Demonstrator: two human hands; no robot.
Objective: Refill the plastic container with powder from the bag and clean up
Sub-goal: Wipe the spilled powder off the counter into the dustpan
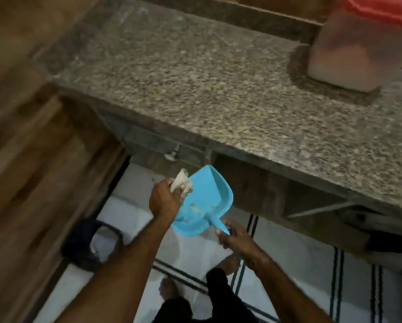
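Note:
A blue dustpan (201, 201) hangs in the air below the front edge of the granite counter (195, 85), with specks of spilled powder on its tray. My right hand (236, 238) grips its handle. My left hand (164, 199) holds a crumpled pale cloth (180, 180) pressed against the dustpan's left rim. The plastic container (356, 45), translucent with a red lid and pale powder inside, stands on the counter at the far right, away from both hands. No bag is in view.
A dark bin with a pale liner (95, 243) stands on the floor at lower left, beside a wooden door (27, 159). White floor tiles with dark stripes lie below. My bare feet (169, 287) show under the dustpan. Open shelves sit under the counter.

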